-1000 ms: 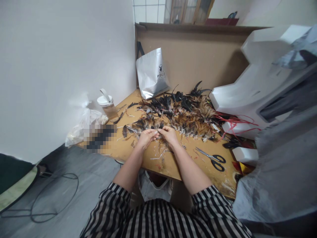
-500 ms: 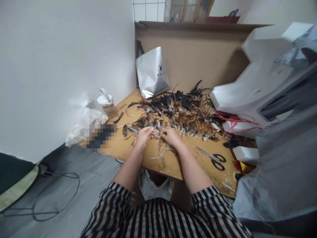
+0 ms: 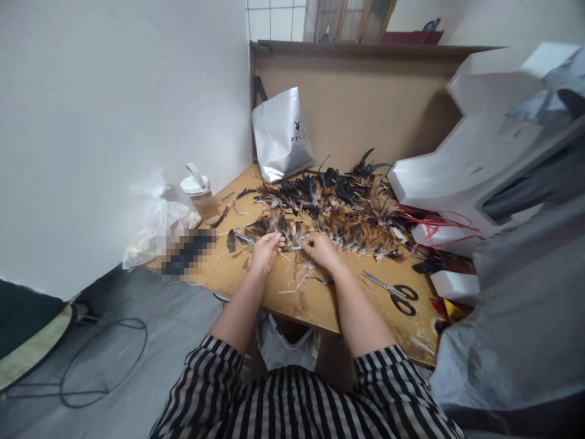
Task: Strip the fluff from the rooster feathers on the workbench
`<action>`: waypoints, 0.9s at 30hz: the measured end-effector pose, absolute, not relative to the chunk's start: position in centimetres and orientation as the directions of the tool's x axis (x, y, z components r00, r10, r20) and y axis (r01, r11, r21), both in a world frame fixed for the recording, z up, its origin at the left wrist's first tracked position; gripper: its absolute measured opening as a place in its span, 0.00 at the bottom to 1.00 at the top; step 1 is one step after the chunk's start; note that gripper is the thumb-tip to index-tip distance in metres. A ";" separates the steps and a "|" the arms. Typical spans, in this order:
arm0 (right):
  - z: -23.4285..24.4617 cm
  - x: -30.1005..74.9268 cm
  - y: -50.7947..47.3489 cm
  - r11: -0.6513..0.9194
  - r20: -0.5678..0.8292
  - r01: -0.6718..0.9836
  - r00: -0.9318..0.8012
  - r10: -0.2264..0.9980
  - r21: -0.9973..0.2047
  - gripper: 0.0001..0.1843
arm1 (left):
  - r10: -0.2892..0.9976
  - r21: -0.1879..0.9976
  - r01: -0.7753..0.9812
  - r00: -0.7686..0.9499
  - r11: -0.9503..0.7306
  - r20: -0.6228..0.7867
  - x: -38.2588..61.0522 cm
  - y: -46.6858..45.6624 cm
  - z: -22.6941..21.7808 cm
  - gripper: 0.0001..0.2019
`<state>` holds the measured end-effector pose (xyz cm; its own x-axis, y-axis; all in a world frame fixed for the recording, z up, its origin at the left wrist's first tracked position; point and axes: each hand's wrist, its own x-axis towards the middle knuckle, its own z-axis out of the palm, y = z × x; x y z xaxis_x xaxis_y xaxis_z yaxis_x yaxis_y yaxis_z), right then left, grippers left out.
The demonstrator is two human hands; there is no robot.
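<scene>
Above the front part of the wooden table [image 3: 269,292], my left hand [image 3: 266,252] is closed in a pinch, with brown and dark feathers at its fingertips. My right hand [image 3: 320,250] is also closed, thumb against curled fingers, a short gap to the right of the left. A thin pale strip shows between the hands; what the right fingers pinch is too small to make out. Right behind both hands lie brown feathers [image 3: 356,228] in a loose row, with black feathers [image 3: 315,186] farther back. Black-handled scissors [image 3: 390,291] lie open to the right.
A silver bag [image 3: 281,134] leans on the cardboard panel [image 3: 365,97] at the back. On the left stand a white-lidded jug [image 3: 201,198] and a plastic bag [image 3: 159,225]. Red ties [image 3: 434,225] lie beside white foam [image 3: 429,158] on the right. Feather scraps litter the table.
My right hand has moved slightly to the right, widening the gap between the hands. The left hand stays nearly in place, still pinched.
</scene>
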<state>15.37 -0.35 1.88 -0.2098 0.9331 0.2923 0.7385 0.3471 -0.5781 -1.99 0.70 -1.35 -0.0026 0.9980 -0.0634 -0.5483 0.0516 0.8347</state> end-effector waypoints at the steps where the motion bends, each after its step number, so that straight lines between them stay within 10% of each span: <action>1: 1.9 15.5 -0.2 0.324 0.292 0.643 -0.160 0.943 -0.694 0.09 | 0.998 0.825 -0.563 0.001 0.053 -0.064 -2.0 0.7 -1.3 0.11; 5: 2.2 15.1 0.0 0.099 0.098 0.124 -0.013 0.995 -0.987 0.13 | 0.992 0.808 -0.578 0.119 0.111 -0.051 -1.9 0.4 -1.1 0.10; 11: 2.4 14.0 -0.2 -0.135 -0.113 -0.386 -0.081 0.990 -0.913 0.17 | 0.975 0.777 -0.606 0.219 0.173 -0.047 -1.9 0.1 -0.9 0.09; 27: 0.4 11.0 -0.8 0.022 0.018 -0.147 0.024 1.000 -0.989 0.14 | 0.971 0.817 -0.550 0.232 0.171 -0.047 -1.5 0.1 -1.2 0.11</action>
<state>11.04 -0.81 0.39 0.0240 0.9995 0.0183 -0.1472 0.0217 -0.9889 -1.51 0.11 -1.24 0.2323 0.9715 -0.0472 -0.5503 0.1713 0.8172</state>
